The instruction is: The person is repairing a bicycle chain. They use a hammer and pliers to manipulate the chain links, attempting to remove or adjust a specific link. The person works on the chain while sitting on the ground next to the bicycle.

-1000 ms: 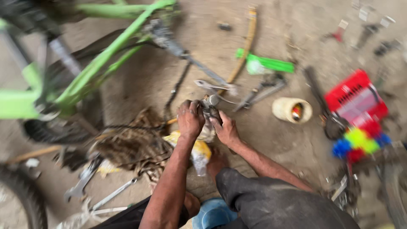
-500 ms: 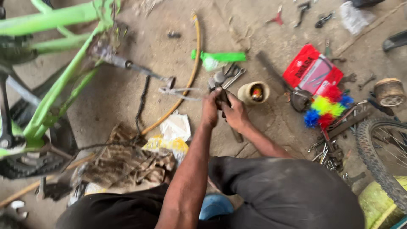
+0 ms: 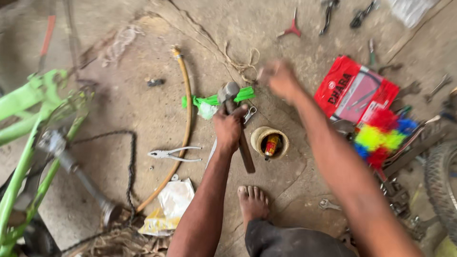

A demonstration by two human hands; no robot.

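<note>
- On a dusty concrete workshop floor (image 3: 295, 43), a person crouches among scattered bicycle parts, one bare foot (image 3: 253, 202) planted flat near the middle of the scene.
- The left hand (image 3: 229, 127) is closed in a full grip around the wooden handle of a hammer (image 3: 236, 128); the metal head sits just above the knuckles and the handle runs down past the wrist toward the foot.
- The right hand (image 3: 280, 78) is raised over the floor to the right of the hammer head and is motion-blurred; whether it is open or holding anything cannot be told.
- Behind the hammer head lies a bright green strip (image 3: 204, 101) on the ground, with a small silvery clip just beside the left hand's fingers.
- Just right of the hammer handle stands a small round tub (image 3: 259, 138) with a red-and-yellow tube inside it.
- Left of the left forearm lie grey pliers (image 3: 167, 153), touching a long curved yellow hose (image 3: 186, 100); a dark chain (image 3: 129, 166) runs down nearby.
- A green bicycle frame (image 3: 28, 102) fills the left edge.
- To the right sit a red packet (image 3: 340, 81), a multicoloured tuft (image 3: 381, 135) and part of a tyre (image 3: 440, 181).
- Assorted hand tools lie along the top edge, well apart from both hands.
</note>
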